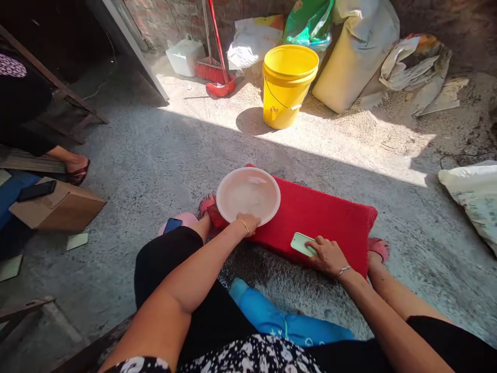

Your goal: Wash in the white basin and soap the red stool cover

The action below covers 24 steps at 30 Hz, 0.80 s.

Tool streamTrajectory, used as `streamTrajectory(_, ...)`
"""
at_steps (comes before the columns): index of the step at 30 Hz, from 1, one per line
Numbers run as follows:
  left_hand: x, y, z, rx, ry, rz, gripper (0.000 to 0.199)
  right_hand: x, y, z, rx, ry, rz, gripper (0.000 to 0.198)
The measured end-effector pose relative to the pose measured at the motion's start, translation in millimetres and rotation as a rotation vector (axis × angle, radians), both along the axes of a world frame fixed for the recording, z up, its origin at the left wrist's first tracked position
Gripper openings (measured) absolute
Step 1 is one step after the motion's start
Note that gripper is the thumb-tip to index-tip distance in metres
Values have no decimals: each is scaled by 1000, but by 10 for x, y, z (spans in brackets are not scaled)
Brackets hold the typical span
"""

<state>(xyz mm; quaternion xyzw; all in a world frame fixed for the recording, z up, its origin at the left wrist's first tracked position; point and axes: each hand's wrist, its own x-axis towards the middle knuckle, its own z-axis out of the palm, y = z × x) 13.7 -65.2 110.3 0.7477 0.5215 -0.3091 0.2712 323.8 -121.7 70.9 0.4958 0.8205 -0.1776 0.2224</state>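
A pale pink plastic basin [229,194] with cloudy water in it stands on the left end of a bench covered in red cloth [322,210]. My left hand [249,223] reaches over the basin's near rim, its fingertips down in the basin; whether they hold anything is hidden. On the red cloth lies a pale green phone-shaped plate [301,243] with rounded corners and a small dark spot at one corner. My right hand [328,255] is closed on its right end, thumb and fingers pressing on it.
A dark phone [173,225] rests on a pink surface by my left knee. A blue sleeve-like cloth [264,311] lies across my lap. Ahead stand a yellow bucket [285,103], a broom and red dustpan [221,89], and full sacks [353,67]. A cardboard box [62,207] and another person's foot [75,165] are left.
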Motion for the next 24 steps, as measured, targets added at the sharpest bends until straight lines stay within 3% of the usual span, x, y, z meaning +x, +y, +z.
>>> streamTrajectory(3,-31,15,-27,-54,21,-5,47,-933,-13,-37,17,94,106,43)
streamTrajectory(5,-51,30,-45,-84,18,-8,43,-1376,-20,-72,20,122,125,43)
streamTrajectory(7,-69,44,-63,-95,18,2,41,-1637,-25,-112,0,144,144,41)
streamTrajectory(9,-81,63,-81,-91,35,9,41,-1679,-30,-159,-26,152,160,42)
streamTrajectory(11,-82,92,-97,-87,42,-5,43,-1483,-64,-197,-43,120,151,44)
streamTrajectory(13,-68,115,-94,-84,33,-25,44,-1074,-161,-191,-47,41,111,45)
streamTrajectory(20,-13,124,45,-78,55,24,42,879,-581,35,-98,-349,-137,41)
streamTrajectory(22,-12,129,60,-89,62,16,42,1214,-579,104,-125,-432,-226,34)
streamTrajectory(24,-16,133,44,-97,62,-16,42,1345,-498,165,-124,-444,-303,31)
